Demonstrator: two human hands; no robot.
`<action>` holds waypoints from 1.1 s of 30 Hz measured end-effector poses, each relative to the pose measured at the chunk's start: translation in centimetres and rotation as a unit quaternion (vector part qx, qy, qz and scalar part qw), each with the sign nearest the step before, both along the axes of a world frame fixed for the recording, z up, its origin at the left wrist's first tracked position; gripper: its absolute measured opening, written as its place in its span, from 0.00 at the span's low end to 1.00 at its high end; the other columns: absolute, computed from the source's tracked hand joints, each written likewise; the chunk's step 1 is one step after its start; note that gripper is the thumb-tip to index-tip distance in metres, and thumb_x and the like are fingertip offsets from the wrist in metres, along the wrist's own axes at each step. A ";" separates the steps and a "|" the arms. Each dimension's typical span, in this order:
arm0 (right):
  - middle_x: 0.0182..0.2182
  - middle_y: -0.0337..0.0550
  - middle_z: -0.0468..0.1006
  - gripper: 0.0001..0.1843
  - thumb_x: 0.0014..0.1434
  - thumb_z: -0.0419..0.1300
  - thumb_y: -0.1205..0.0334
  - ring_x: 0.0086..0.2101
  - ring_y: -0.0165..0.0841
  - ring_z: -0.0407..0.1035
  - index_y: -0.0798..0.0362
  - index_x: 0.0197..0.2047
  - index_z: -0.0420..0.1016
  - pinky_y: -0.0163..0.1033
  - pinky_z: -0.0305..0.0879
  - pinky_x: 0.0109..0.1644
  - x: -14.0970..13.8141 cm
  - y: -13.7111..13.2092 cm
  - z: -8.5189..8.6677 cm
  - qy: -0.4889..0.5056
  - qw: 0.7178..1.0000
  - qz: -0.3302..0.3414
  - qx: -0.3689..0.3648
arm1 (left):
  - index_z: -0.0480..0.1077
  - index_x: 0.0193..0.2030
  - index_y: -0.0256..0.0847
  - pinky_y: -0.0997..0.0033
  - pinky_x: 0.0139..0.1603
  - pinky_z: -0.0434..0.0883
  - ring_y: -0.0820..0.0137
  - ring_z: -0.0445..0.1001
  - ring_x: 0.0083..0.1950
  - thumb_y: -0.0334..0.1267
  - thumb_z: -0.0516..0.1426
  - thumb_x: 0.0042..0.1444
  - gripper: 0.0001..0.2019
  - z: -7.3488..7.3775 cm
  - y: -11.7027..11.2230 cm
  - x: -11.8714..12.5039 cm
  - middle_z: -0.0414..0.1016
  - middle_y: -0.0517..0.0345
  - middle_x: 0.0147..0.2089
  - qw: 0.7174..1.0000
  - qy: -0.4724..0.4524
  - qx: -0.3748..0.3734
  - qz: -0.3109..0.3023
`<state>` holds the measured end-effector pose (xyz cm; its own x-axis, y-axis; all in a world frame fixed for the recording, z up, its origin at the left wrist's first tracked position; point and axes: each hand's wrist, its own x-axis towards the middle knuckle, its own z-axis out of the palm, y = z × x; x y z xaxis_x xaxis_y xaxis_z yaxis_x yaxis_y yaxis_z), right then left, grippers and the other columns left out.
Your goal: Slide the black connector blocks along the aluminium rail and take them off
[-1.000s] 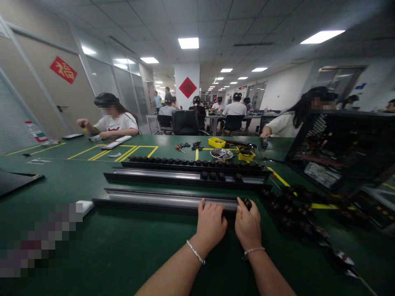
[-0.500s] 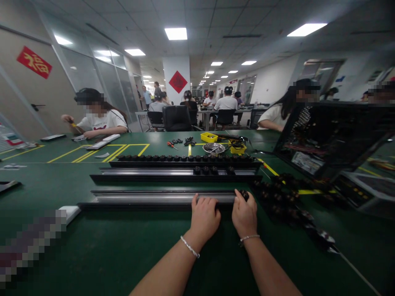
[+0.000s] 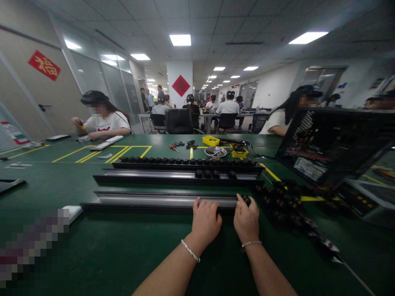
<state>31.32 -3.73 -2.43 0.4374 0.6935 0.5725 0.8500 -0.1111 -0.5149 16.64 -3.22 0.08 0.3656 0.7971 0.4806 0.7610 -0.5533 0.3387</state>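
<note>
Nearest rail [image 3: 154, 200]: my left hand [image 3: 205, 222] curls over its edge, grip unclear; my right hand [image 3: 247, 222] pinches a black part [image 3: 246, 200].

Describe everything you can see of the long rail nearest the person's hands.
The long rail is a straight, shallow channel with black edges and a smooth, grey, metallic-looking inner face that catches the light. It lies lengthwise from left to right on the green table, open side up, nearer than the other rails. The left hand's fingers rest on it right of its middle. The right hand holds a small dark part at its right end, hiding that end.
</note>
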 end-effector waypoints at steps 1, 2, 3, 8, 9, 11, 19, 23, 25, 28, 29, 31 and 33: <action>0.48 0.61 0.64 0.27 0.60 0.40 0.58 0.49 0.45 0.59 0.61 0.51 0.72 0.51 0.56 0.53 0.3 0.0 -0.1 -0.002 1.000 -0.003 0.004 | 0.68 0.39 0.45 0.52 0.63 0.48 0.66 0.68 0.45 0.33 0.54 0.52 0.07 0.0 0.0 0.0 0.73 0.61 0.38 1.000 -0.001 -0.001 0.001; 0.48 0.62 0.64 0.27 0.59 0.40 0.58 0.50 0.46 0.59 0.61 0.51 0.72 0.52 0.56 0.53 0.6 0.1 -0.2 -0.003 1.000 -0.007 0.008 | 0.68 0.39 0.45 0.52 0.63 0.48 0.66 0.68 0.45 0.33 0.54 0.52 0.07 0.0 0.0 0.0 0.73 0.61 0.38 1.000 -0.003 -0.002 0.002; 0.49 0.61 0.64 0.27 0.59 0.41 0.58 0.50 0.46 0.58 0.61 0.51 0.72 0.52 0.55 0.53 0.9 0.1 -0.3 -0.003 1.000 -0.015 0.012 | 0.68 0.39 0.45 0.52 0.63 0.47 0.66 0.68 0.45 0.33 0.54 0.52 0.07 0.1 0.0 0.1 0.73 0.61 0.38 1.000 -0.004 -0.003 0.003; 0.51 0.61 0.62 0.26 0.59 0.41 0.57 0.52 0.49 0.56 0.59 0.51 0.72 0.55 0.53 0.55 1.9 -0.1 0.0 0.011 0.998 -0.049 0.024 | 0.68 0.38 0.45 0.51 0.63 0.46 0.66 0.68 0.44 0.33 0.54 0.52 0.07 0.0 0.0 0.2 0.73 0.61 0.37 1.000 -0.018 -0.011 0.005; 0.51 0.60 0.62 0.26 0.59 0.41 0.57 0.52 0.49 0.56 0.59 0.52 0.72 0.54 0.53 0.55 1.9 -0.1 0.2 0.013 0.999 -0.046 0.024 | 0.67 0.38 0.45 0.51 0.63 0.46 0.66 0.68 0.45 0.33 0.54 0.51 0.07 0.0 0.0 0.1 0.73 0.61 0.37 1.000 -0.021 -0.012 0.004; 0.50 0.60 0.62 0.26 0.59 0.41 0.56 0.52 0.48 0.56 0.58 0.53 0.70 0.54 0.54 0.54 1.7 -0.4 0.6 0.015 0.999 -0.041 0.021 | 0.67 0.37 0.45 0.51 0.63 0.46 0.66 0.68 0.45 0.33 0.54 0.51 0.07 0.0 0.1 0.1 0.73 0.61 0.37 1.000 -0.025 -0.013 -0.002; 0.45 0.55 0.63 0.22 0.59 0.44 0.51 0.50 0.45 0.58 0.53 0.43 0.73 0.50 0.58 0.53 1.4 -1.1 1.4 0.002 0.999 -0.026 0.025 | 0.68 0.39 0.46 0.51 0.63 0.46 0.66 0.68 0.46 0.33 0.54 0.51 0.08 -0.1 1.0 -0.2 0.73 0.62 0.38 0.999 -0.041 -0.016 -0.025; 0.47 0.52 0.65 0.24 0.60 0.41 0.52 0.52 0.44 0.58 0.51 0.48 0.71 0.50 0.57 0.54 1.7 -2.5 2.8 0.003 1.000 -0.008 0.006 | 0.68 0.40 0.47 0.52 0.64 0.45 0.67 0.68 0.46 0.33 0.54 0.51 0.10 -0.1 1.1 -0.3 0.74 0.63 0.39 0.998 -0.044 -0.022 -0.029; 0.47 0.51 0.66 0.25 0.59 0.42 0.52 0.51 0.43 0.60 0.51 0.52 0.68 0.50 0.58 0.54 2.6 -3.9 3.6 0.010 1.000 -0.014 0.007 | 0.68 0.41 0.47 0.52 0.64 0.45 0.67 0.68 0.46 0.34 0.54 0.51 0.10 0.0 1.2 -0.3 0.74 0.63 0.39 0.998 -0.043 -0.024 -0.028; 0.49 0.51 0.67 0.28 0.57 0.44 0.49 0.50 0.45 0.61 0.50 0.57 0.63 0.52 0.60 0.53 5.3 -6.6 3.8 0.024 0.997 -0.057 -0.039 | 0.69 0.40 0.47 0.53 0.64 0.45 0.67 0.68 0.45 0.34 0.54 0.51 0.09 -0.1 1.2 -0.2 0.74 0.63 0.39 0.999 -0.041 -0.022 -0.027; 0.49 0.52 0.67 0.29 0.56 0.45 0.48 0.50 0.47 0.62 0.51 0.58 0.62 0.53 0.60 0.52 6.4 -7.6 3.5 0.034 0.995 -0.078 -0.061 | 0.69 0.40 0.47 0.53 0.64 0.46 0.67 0.68 0.45 0.34 0.55 0.51 0.09 -0.1 1.3 -0.2 0.74 0.63 0.38 0.999 -0.041 -0.020 -0.028; 0.48 0.55 0.68 0.31 0.54 0.46 0.46 0.48 0.50 0.64 0.52 0.56 0.63 0.55 0.62 0.49 8.8 -9.3 2.6 0.051 0.987 -0.121 -0.096 | 0.69 0.41 0.47 0.53 0.64 0.46 0.67 0.68 0.45 0.34 0.55 0.51 0.10 -0.1 1.4 -0.1 0.74 0.63 0.39 0.999 -0.039 -0.017 -0.028; 0.46 0.55 0.69 0.30 0.52 0.48 0.45 0.45 0.50 0.65 0.52 0.53 0.66 0.54 0.64 0.46 10.6 -10.8 1.8 0.072 0.976 -0.156 -0.135 | 0.69 0.41 0.48 0.52 0.64 0.47 0.67 0.68 0.46 0.34 0.55 0.51 0.10 -0.2 1.4 -0.1 0.74 0.63 0.39 0.999 -0.037 -0.014 -0.029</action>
